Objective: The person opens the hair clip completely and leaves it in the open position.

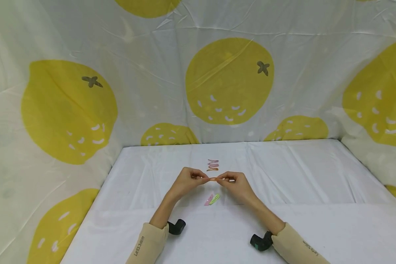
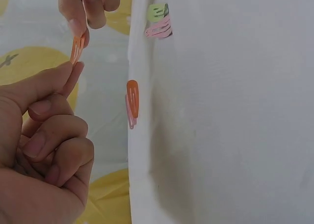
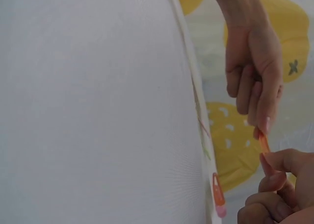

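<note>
Orange clip [image 1: 213,179] pinched at both ends

The left hand [image 1: 186,182] and right hand [image 1: 238,185] each pinch one end between thumb and fingertip, other fingers curled in, holding it between them over the surface [image 1: 300,172]. On its near side lie a green clip [image 1: 214,199] and a pink clip [image 1: 208,200]; on its far side, a second orange clip [image 1: 212,169]. It looks light, thin and springy, perhaps slippery; the ends suit a fingertip grip, leaving the middle free to flex.
</note>
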`<state>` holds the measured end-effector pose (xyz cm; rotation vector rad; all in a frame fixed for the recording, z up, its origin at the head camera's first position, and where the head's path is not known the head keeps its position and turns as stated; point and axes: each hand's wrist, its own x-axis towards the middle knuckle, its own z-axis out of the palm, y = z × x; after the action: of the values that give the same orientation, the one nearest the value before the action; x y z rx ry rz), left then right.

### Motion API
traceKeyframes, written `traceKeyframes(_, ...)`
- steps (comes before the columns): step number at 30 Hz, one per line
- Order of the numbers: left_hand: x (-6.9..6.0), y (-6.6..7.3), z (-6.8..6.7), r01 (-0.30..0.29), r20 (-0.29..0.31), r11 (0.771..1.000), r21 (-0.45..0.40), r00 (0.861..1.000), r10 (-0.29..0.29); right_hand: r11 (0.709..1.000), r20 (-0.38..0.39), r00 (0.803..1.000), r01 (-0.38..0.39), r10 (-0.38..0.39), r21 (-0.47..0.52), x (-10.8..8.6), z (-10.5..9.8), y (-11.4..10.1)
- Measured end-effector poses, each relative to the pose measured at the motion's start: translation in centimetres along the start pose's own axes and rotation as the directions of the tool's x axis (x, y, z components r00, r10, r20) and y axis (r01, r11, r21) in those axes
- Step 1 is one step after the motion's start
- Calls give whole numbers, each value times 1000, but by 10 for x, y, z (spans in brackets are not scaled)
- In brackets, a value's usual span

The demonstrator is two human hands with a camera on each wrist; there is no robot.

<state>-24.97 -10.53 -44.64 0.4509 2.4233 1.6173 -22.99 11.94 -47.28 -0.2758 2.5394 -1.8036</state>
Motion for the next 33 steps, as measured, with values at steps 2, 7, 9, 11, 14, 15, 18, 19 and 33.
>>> traceKeyframes(2,0,1,0,-3,3,1000,-9,1000,3,1000,12,1000,7,-7,19,0,-1,0)
traceKeyframes(7,-1,2,-1,7,-5,1000,-20,1000,-8,998,41,999,10,-13,69,-2,-2,2)
traceKeyframes(9,-1,3,-1,14,-18,1000,-24,1000,-15,996,49,999,-3,-2,91,-2,-2,2)
traceKeyframes(11,-1,3,-1,17,-32,999,-29,999,-18,994,57,998,-25,19,109,-3,-2,2)
traceKeyframes(14,-1,4,-1,11,-34,999,-43,999,-12,992,65,997,-43,35,117,-3,-2,0)
traceKeyframes(15,-1,3,0,8,-30,999,-45,1000,-9,992,66,997,-45,38,115,-3,-1,0)
traceKeyframes(18,-1,3,0,-4,-13,999,-52,1000,4,993,56,998,-40,34,109,-3,-1,-2)
traceKeyframes(19,-1,3,0,-11,-8,999,-53,1000,10,994,54,998,-38,32,104,-3,-1,-2)
traceKeyframes(33,0,1,3,-39,1,996,-82,999,39,994,99,993,52,-62,99,-4,-1,-2)
